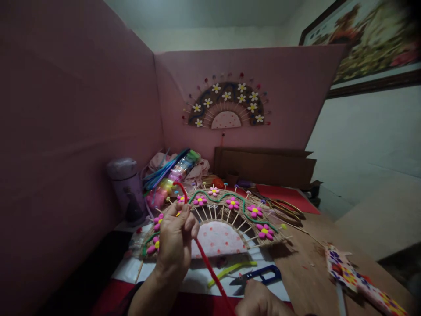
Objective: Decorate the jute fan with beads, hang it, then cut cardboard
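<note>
left hand (176, 237) pinches the red pipe cleaner (210, 270) at the fan (223, 215) rim, flat on the table; right hand (259, 300) grip unclear. i'd worry tugging dislodges the pink flowers (233, 202).

head cam | looks forward-down (close) | over table (315, 263)

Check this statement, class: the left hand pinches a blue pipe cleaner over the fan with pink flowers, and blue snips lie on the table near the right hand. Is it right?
Not quite. The pipe cleaner pinched by the left hand is red, not blue, as the head view shows. The rest holds: it is over the fan with pink flowers, and blue snips lie on the table near the right hand.
</note>
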Motion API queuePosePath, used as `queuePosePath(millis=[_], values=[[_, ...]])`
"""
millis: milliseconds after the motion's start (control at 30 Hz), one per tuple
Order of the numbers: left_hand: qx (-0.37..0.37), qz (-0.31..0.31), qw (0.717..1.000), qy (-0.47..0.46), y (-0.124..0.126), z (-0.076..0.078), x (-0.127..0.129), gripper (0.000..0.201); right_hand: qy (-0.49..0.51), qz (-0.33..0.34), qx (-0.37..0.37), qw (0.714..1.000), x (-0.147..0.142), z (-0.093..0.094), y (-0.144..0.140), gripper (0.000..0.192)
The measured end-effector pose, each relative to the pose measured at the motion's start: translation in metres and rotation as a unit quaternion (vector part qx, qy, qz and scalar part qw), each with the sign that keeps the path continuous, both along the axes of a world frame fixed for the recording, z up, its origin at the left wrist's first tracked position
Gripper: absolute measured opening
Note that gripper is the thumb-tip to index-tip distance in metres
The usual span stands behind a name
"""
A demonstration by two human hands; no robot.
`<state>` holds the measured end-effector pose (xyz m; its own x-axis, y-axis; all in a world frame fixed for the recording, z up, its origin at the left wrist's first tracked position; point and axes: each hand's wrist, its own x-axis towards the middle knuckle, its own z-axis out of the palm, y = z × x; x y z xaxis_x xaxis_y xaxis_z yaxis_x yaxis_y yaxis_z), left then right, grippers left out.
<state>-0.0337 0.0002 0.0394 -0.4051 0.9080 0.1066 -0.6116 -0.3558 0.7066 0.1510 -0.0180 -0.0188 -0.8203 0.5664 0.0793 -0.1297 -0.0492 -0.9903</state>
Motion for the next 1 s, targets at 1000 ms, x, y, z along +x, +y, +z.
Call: queuePosePath(millis=[1000], values=[[0.021, -0.086, 0.996, 0.017, 0.004, -0.001, -0.004, 0.020, 0.174, -0.199, -0.133, 0.955, -0.005, 0.015, 0.002, 0.050]])
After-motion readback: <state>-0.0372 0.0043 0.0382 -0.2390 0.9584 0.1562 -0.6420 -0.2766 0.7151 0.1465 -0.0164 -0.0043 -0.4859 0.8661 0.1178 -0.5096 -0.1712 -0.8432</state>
